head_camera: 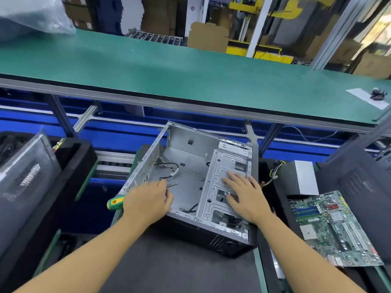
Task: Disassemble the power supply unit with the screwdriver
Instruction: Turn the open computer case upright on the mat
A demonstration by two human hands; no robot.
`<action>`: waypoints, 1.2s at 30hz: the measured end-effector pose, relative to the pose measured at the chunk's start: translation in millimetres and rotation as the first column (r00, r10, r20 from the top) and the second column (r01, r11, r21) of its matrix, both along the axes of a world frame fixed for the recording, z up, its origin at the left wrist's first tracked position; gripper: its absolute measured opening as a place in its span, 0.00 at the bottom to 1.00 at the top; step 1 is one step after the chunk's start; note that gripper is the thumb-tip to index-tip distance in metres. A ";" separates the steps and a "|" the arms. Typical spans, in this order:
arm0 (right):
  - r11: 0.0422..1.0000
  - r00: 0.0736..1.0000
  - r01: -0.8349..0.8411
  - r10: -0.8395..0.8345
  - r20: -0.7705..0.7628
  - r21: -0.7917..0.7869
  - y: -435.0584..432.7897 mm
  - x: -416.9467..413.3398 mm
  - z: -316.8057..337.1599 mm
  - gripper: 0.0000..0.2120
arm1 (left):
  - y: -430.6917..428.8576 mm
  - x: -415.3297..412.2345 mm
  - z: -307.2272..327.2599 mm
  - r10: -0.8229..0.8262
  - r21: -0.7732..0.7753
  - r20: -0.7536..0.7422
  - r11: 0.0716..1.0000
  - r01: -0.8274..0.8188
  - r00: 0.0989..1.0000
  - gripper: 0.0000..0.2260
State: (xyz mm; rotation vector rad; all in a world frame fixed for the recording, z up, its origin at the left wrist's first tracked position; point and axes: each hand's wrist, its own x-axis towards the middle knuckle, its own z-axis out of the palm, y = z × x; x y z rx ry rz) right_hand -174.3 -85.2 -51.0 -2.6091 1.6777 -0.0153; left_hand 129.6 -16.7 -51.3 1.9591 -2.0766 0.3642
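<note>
Green and yellow plastic pokes out from the heel of the left hand (148, 200): that is the handle of the screwdriver (115, 203), and the fingers are wrapped round it, with the thin metal shaft coming out past the knuckles and pointing into the case (190, 153). The hand sits over the case's near left corner. The case lies on its side on a black mat (169, 267), open face up, bare grey steel inside with only a few loose black and white cables (169, 166) trailing across the floor of it. The right hand (243, 193) lies flat on the drive cage (224, 166) at the right side of the case, fingers straight and spread, holding nothing. From where I stand, the power supply (300, 178) looks to be the grey box out of the case and just to its right, with a bunch of yellow and dark wires at the end nearest the case. In front of that box a green motherboard (332, 227) rests face up, tilted. Beyond all this runs a long bench (169, 66) topped in green, and at its far right end a white paper (359, 94) lies with some small dark thing on it that I cannot make out.
</note>
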 end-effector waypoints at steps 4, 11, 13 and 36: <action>0.999 0.999 0.048 -0.048 -0.003 0.000 8.0 9.8 -4.0 0.26 | -10.5 20.4 -7.0 -0.099 -0.182 0.071 0.977 0.111 0.993 0.15; 0.946 0.945 0.318 -0.311 0.102 -0.057 55.9 66.6 -9.2 0.26 | -34.8 66.0 -3.9 -0.063 -0.137 0.061 0.988 0.071 0.996 0.17; 0.921 0.915 0.388 -0.380 0.136 -0.037 66.9 84.7 -8.7 0.27 | -38.5 74.9 -1.6 0.008 -0.112 0.032 0.994 -0.004 0.999 0.16; 0.930 0.928 0.365 -0.359 -0.100 0.038 -54.5 7.5 1.1 0.32 | 5.8 0.6 -15.4 0.720 0.641 -0.680 0.675 -0.365 0.139 0.28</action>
